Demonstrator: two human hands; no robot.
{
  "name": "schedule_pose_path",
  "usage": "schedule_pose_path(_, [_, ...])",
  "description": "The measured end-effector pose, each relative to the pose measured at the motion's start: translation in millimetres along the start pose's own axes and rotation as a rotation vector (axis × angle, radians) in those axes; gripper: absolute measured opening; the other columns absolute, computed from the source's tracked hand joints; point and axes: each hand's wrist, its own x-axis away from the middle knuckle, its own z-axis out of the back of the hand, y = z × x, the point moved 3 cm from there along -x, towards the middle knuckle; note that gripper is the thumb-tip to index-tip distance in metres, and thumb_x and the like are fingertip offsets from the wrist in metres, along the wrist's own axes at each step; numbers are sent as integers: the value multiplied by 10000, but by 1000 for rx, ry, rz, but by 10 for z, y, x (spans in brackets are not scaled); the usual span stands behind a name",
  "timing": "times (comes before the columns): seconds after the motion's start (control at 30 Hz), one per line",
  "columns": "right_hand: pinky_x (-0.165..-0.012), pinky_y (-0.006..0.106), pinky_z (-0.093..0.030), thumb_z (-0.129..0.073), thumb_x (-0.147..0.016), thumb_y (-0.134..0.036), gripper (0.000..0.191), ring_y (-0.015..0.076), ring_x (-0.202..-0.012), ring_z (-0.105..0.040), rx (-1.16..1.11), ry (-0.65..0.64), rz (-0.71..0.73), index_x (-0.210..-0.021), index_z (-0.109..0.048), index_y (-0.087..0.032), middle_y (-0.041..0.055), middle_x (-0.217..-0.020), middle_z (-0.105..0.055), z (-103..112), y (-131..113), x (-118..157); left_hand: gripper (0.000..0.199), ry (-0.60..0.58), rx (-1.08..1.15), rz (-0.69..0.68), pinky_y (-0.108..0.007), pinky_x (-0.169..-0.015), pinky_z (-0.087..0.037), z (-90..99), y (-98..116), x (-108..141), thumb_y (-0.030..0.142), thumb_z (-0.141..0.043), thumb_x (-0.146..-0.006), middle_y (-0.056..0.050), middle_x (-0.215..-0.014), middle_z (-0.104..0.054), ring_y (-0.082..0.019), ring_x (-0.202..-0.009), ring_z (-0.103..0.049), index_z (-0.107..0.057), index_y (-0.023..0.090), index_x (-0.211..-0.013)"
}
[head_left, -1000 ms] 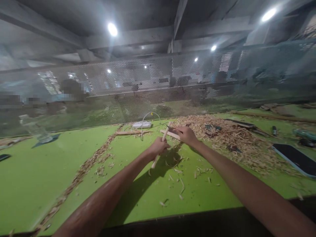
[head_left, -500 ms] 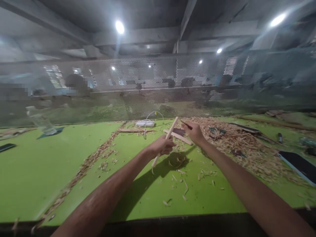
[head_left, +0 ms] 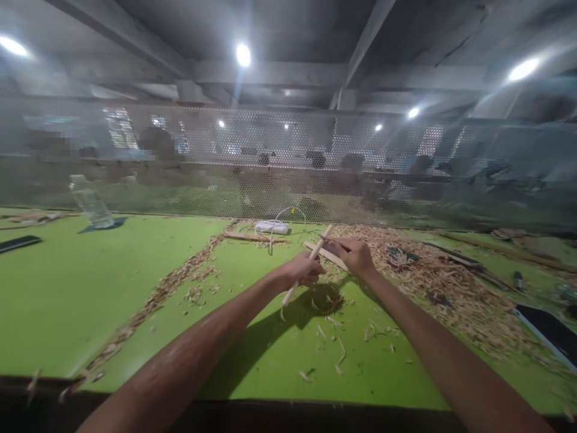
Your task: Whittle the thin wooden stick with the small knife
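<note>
Left hand: gripping wooden stick
Right hand: I'm pinching slim tool
Shavings: many, heaped
Curl: not off yet

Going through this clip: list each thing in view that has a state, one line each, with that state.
Left hand: closed around pale stick
Pale stick: held aslant
Right hand: closed on small tool
Small tool: mostly hidden, by the stick
Flat strip: lying down
Shavings: heaped loosely
Clear bottle: standing; fill unclear
Right-hand phone: flat, screen dark
</note>
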Motion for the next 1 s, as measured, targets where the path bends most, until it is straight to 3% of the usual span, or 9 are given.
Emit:
schedule_pose_path(0.2, [-806, 397, -635, -582, -1027, -582, 469, 314, -935, -813, 53, -12, -6, -1124, -900, -251, 102, -1103, -867, 34, 167, 6, 305, 69, -51, 35, -153, -383, -334, -11, -3, -1, -14, -593, -942, 98, -579, -459, -54, -426, -401, -429, 223, -842])
schedule_pose_path(0.47, [-826, 384, -591, -600, -997, -579, 464, 321, -956, -799, 88, -8, -69, -1101, -907, -248, 112, -1129, -863, 59, 282, 16, 280, 56, -137, 55, -178, -411, -354, 39, -86, -65, 25, -611, -946, 80, -603, -488, -57, -441, -432, -452, 215, -817])
schedule_pose_path(0.57, [-734, 349, -540, -596, -983, -528, 458, 303, -881, -778, 132, 43, -204, -1067, -906, -201, 114, -995, -868, 151, 526, 51, 299, -25, -219, 58, -180, -417, -364, -53, -59, 12, 43, -675, -917, 69, -615, -519, -52, -452, -457, -464, 206, -779])
schedule_pose_path(0.63, [-650, 335, -488, -602, -964, -520, 459, 289, -767, -737, 177, 99, -347, -998, -899, -171, 119, -820, -835, 248, 744, 72, 335, -174, -193, 20, -183, -426, -381, -149, -22, 65, 83, -750, -894, 76, -627, -528, -53, -463, -473, -458, 211, -788])
schedule_pose_path(0.73, [-655, 346, -496, -579, -966, -591, 520, 300, -751, -716, 171, 272, -442, -834, -854, -170, 143, -772, -804, 388, 933, 51, 335, -191, -56, -23, -175, -416, -368, -157, 22, 76, 82, -727, -908, 89, -631, -523, -44, -449, -454, -436, 224, -828])
schedule_pose_path(0.83, [-727, 370, -559, -536, -985, -668, 573, 305, -802, -737, 61, 319, -332, -792, -816, -207, 138, -810, -808, 398, 818, -48, 345, -154, 9, -4, -159, -389, -336, -45, 8, 20, 72, -715, -912, 101, -597, -498, -39, -418, -421, -417, 233, -845])
schedule_pose_path(1.0, [-874, 423, -630, -596, -996, -578, 435, 318, -981, -804, -89, 128, -102, -1033, -877, -247, 122, -1069, -860, 179, 324, -110, 388, -131, 43, -24, -139, -380, -334, 130, -73, -77, 86, -724, -921, 107, -578, -461, -28, -404, -390, -384, 244, -820])
